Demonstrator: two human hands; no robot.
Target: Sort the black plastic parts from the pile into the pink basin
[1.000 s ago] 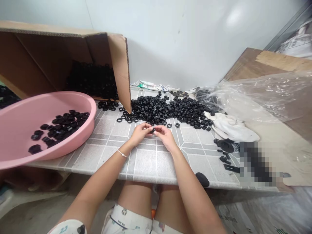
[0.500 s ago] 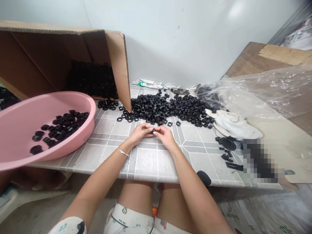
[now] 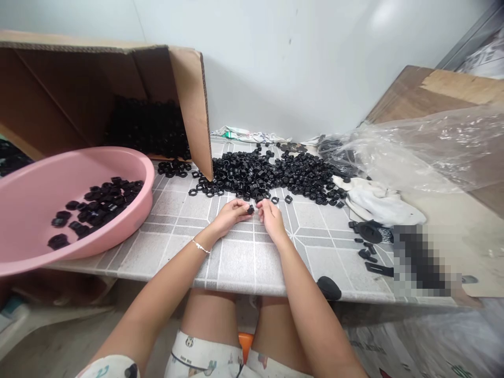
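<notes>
Small black ring part [image 3: 250,209] pinched at the fingertips of the left hand [image 3: 230,214], just this side of the heap of black parts [image 3: 271,176] on the table [image 3: 236,257]. Thumb and forefinger of that hand pressed together on the part; other fingers curled beneath. Right hand [image 3: 271,218] just beside, on the right of the part, fingers [image 3: 261,205] bent toward it, tips near or barely touching; too small to tell whether any grip there. Both hands resting low over the table, wrists apart, fingertips meeting at the part.

The key relation: part sits between the two sets of fingertips, held by the left, directly to the left of the right fingertips and at the near edge of the heap. Left hand plainly the nearer, already holding. Part too small and dark for reading a long axis; looks roughly round, like the loose rings at the heap's fringe.

Relative to the heap: open cardboard box [image 3: 118,100] lying on its side to the left, touching the heap's left end, more black parts inside. Pink basin [image 3: 23,210] farther left and nearer the table edge, well apart from the heap, a scatter of black parts in it. White cloth [image 3: 378,202] at the heap's right end, clear plastic sheet [image 3: 425,152] beyond that. A few odd black pieces [image 3: 368,244] right of the heap and closer to the table edge.
</notes>
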